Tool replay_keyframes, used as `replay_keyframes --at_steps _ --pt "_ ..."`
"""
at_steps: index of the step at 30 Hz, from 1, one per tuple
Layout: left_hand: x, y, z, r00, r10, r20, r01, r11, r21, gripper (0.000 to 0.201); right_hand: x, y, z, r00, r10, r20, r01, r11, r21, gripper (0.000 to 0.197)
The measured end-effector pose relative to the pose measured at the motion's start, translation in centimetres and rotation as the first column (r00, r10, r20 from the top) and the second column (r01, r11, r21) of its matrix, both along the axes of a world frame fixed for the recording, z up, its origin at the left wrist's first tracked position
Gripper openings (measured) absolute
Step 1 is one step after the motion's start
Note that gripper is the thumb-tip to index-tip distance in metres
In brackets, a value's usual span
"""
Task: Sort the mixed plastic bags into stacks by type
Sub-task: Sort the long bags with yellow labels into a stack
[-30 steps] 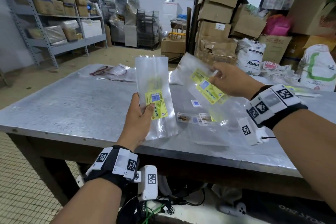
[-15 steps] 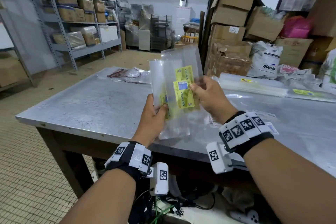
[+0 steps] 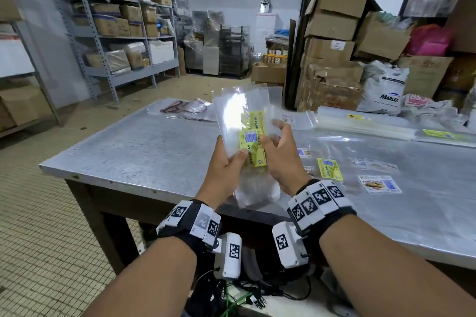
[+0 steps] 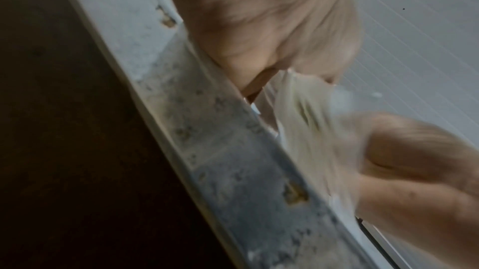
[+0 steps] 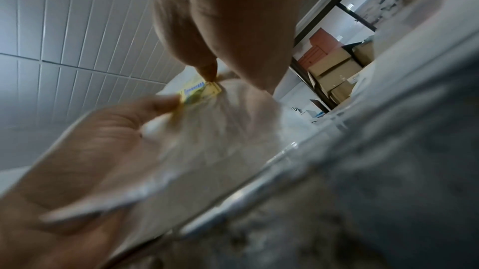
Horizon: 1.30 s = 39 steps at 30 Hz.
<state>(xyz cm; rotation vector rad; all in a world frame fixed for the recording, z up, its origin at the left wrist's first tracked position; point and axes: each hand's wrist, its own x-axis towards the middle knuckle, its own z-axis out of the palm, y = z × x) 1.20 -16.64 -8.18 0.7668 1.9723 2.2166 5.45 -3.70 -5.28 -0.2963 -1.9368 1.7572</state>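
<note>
Two clear plastic bags (image 3: 239,110) with yellow-green labels (image 3: 253,152) stand upright, overlapped, above the near edge of the metal table (image 3: 144,152). My left hand (image 3: 231,162) grips their lower left side, thumb on the front label. My right hand (image 3: 273,144) pinches them from the right, thumb on the label and fingers behind the plastic. In the right wrist view the label (image 5: 201,91) sits between my right thumb and my left hand (image 5: 90,140). The left wrist view is blurred and shows the bags (image 4: 305,119) over the table edge (image 4: 220,150).
Loose bags lie on the table to the right: one with a yellow-green label (image 3: 329,168), one with a cookie label (image 3: 380,184). A long stack of clear bags (image 3: 360,123) lies at the far side, and a red-printed bag (image 3: 185,108) at far left. Cardboard boxes (image 3: 332,26) stand behind.
My right hand carried its bag leftward and laid it against the bag in my left hand. Both hands now hold the two bags together, nearer the table's front edge.
</note>
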Motion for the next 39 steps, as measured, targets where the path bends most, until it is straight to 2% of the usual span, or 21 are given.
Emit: replay_keyframes --at_steps 2,4,7,10,12,14,17,21,26,33,39 --pt "-0.1 -0.3 0.4 0.999 0.004 -0.046 -0.006 0.999 -0.038 0.031 0.1 -0.1 0.5 1.000 0.026 0.015 -0.026 1.000 0.008 0.036" --pt "-0.4 -0.6 1.3 0.996 0.013 -0.086 -0.019 0.997 -0.077 0.035 0.1 -0.4 1.2 0.999 0.036 0.002 -0.036 0.998 0.056 0.025" --pt "-1.0 -1.0 3.3 0.983 0.032 -0.183 -0.051 0.994 -0.099 0.038 0.3 -1.0 3.2 0.995 0.036 -0.098 -0.028 0.996 0.082 0.015" --pt "-1.2 -1.4 5.0 0.972 0.016 -0.235 -0.033 0.997 -0.068 0.041 0.3 -1.7 4.7 0.974 0.046 -0.221 -0.029 0.996 0.078 0.017" --pt "-1.2 -1.8 5.2 0.970 0.011 -0.241 -0.025 0.998 -0.052 0.045 0.3 -1.9 4.7 0.968 0.058 -0.244 -0.040 0.996 0.078 0.017" --pt "-1.2 -2.0 4.3 0.979 0.015 -0.204 -0.024 0.999 -0.045 0.047 0.3 -2.0 3.8 0.981 0.073 -0.177 -0.058 0.994 0.087 0.016" --pt "-1.2 -2.3 2.4 0.989 0.025 -0.146 -0.037 0.996 -0.085 0.039 0.7 -1.7 2.0 0.995 0.088 -0.055 -0.083 0.993 0.089 0.026" --pt "-1.2 -2.1 0.7 0.991 0.043 -0.129 -0.060 0.990 -0.131 0.028 0.9 -1.2 0.1 0.998 0.064 0.023 -0.067 0.988 0.138 0.015" --pt "-0.8 -1.4 0.4 0.984 0.068 -0.162 -0.093 0.984 -0.152 0.015 0.6 -1.2 -0.4 0.999 0.030 0.011 -0.032 0.980 0.197 0.006" --pt "-1.0 -1.2 3.2 0.970 0.052 -0.238 -0.067 0.996 -0.056 0.021 0.3 -1.1 1.4 0.992 0.025 -0.125 -0.002 0.983 0.183 0.009" --pt "-0.8 -1.3 1.2 0.981 0.048 -0.189 -0.080 0.983 -0.163 0.030 1.5 -0.4 -0.4 0.999 0.024 0.037 -0.031 0.976 0.214 0.014"
